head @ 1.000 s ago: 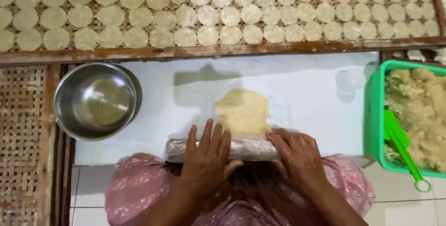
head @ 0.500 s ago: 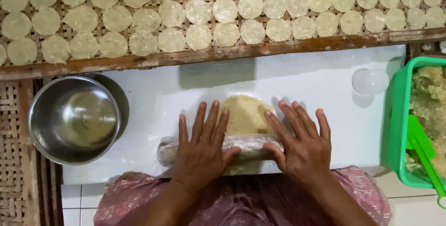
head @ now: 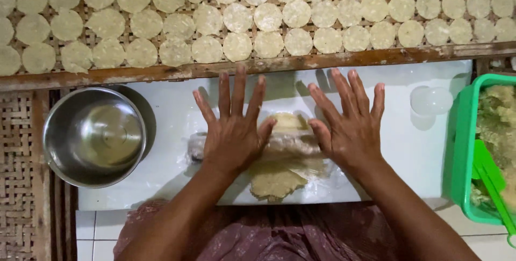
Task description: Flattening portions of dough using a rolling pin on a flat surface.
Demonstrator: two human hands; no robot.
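While both palms press flat, fingers spread, grasping nothing: left hand (head: 232,127) and right hand (head: 346,127) on rolling pin (head: 287,144); flattened dough (head: 277,180) at 6 o'clock.

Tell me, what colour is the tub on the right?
Bright green tub, seen from the head camera.

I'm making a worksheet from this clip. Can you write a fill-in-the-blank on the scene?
1. Both hands, left hand and right hand, press flat on a ____.
2. The dough under it lies on a ____ board.
3. The steel bowl sits beside the ____ hand.

Missing: rolling pin; white; left
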